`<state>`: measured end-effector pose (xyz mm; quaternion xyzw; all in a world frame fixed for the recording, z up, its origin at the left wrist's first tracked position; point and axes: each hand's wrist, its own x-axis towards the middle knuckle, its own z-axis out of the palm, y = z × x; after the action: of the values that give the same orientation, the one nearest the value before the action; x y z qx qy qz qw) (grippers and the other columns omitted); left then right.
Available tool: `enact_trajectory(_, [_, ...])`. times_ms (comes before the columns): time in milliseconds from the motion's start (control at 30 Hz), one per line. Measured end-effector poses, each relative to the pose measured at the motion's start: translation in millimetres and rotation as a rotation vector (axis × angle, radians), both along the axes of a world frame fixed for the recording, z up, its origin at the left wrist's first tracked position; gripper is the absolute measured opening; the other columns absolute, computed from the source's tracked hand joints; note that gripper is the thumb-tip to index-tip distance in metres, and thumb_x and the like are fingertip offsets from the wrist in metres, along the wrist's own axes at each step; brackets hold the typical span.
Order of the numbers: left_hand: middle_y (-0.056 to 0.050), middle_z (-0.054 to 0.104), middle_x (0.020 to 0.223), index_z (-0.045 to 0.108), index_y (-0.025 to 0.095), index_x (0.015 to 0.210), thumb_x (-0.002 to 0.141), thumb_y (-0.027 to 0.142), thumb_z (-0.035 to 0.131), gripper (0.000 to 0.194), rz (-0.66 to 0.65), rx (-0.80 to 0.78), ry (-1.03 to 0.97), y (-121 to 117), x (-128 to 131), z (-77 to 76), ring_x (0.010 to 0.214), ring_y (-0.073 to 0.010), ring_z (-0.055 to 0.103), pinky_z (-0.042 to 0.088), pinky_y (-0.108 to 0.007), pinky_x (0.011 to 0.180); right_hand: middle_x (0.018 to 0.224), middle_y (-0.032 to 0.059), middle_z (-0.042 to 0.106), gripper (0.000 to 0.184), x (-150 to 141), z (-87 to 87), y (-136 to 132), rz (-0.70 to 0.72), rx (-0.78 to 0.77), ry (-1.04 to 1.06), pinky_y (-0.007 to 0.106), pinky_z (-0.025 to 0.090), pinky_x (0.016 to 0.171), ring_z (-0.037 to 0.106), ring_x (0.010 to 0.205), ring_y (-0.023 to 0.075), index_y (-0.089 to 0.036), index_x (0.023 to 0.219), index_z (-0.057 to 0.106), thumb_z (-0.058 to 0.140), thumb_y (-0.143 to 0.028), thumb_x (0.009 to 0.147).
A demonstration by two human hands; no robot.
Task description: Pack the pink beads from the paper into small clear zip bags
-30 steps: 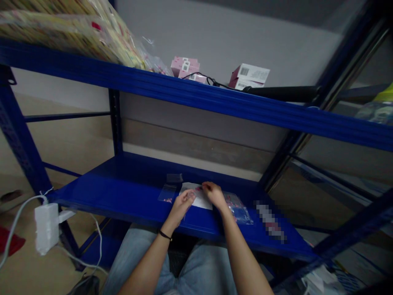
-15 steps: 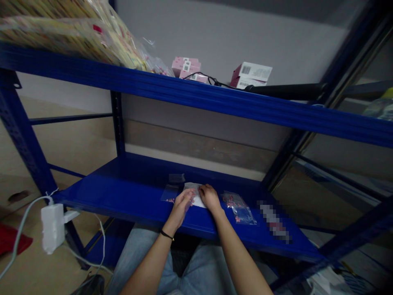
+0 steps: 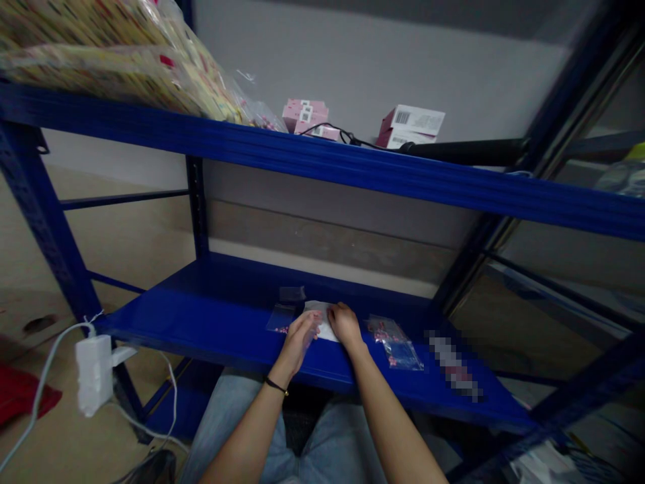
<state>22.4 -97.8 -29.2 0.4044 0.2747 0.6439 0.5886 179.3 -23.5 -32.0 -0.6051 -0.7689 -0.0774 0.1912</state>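
Observation:
My left hand (image 3: pixel 298 339), a dark band at its wrist, is closed at the left side of a small white sheet (image 3: pixel 328 331) on the blue shelf. Something translucent shows by its palm, too blurred to name. Over the sheet's right side, my right hand (image 3: pixel 345 325) curls its fingers down; what they hold, if anything, is hidden. Left of the hands lies a clear bag (image 3: pixel 281 317) with small pink pieces, and behind it another clear bag (image 3: pixel 292 294). To the right, clear bags (image 3: pixel 396 344) with pink-red pieces overlap.
A blurred-out item (image 3: pixel 453 366) lies toward the right of the lower shelf (image 3: pixel 201 316). The upper shelf beam (image 3: pixel 312 158) crosses above the hands, with pink boxes (image 3: pixel 305 117), a white-and-maroon box (image 3: pixel 413 124) and stuffed plastic bags (image 3: pixel 125 67) on that shelf. A white power adapter (image 3: pixel 95 373) hangs left.
The view has shifted slightly, so the shelf and things appear a little lower and to the right. Both hands keep nearly the same pose at the white sheet.

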Motion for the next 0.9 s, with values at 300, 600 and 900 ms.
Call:
enact_trajectory(300, [-0.007, 0.068, 0.087, 0.071, 0.015, 0.106, 0.081, 0.051, 0.068, 0.044, -0.023, -0.029, -0.002, 1, -1, -0.2, 0.069, -0.0132, 0.060, 0.041, -0.022, 0.058, 0.088, 0.0053, 0.066, 0.023, 14, 21.6, 6, 0.111, 0.046, 0.238, 0.024, 0.040, 0.073, 0.062, 0.079, 0.0165, -0.019, 0.088, 0.069, 0.047, -0.019, 0.093])
enact_trajectory(600, [-0.007, 0.067, 0.085, 0.072, 0.014, 0.103, 0.079, 0.054, 0.070, 0.048, 0.005, -0.050, -0.017, 0, 0, 2.8, 0.068, -0.0137, 0.059, 0.041, -0.022, 0.056, 0.095, 0.0070, 0.068, 0.022, 22, 1.1, 12, 0.072, -0.106, 0.131, 0.023, 0.040, 0.074, 0.064, 0.084, 0.0168, -0.019, 0.096, 0.072, 0.051, -0.019, 0.092])
enact_trajectory(900, [-0.007, 0.067, 0.085, 0.072, 0.015, 0.104, 0.081, 0.054, 0.067, 0.046, 0.009, -0.054, -0.021, 4, 0, -3.8, 0.067, -0.0130, 0.059, 0.041, -0.022, 0.057, 0.093, 0.0100, 0.068, 0.022, 16, 3.5, 6, 0.064, -0.061, 0.182, 0.026, 0.043, 0.075, 0.064, 0.082, 0.0186, -0.017, 0.091, 0.071, 0.049, -0.022, 0.091])
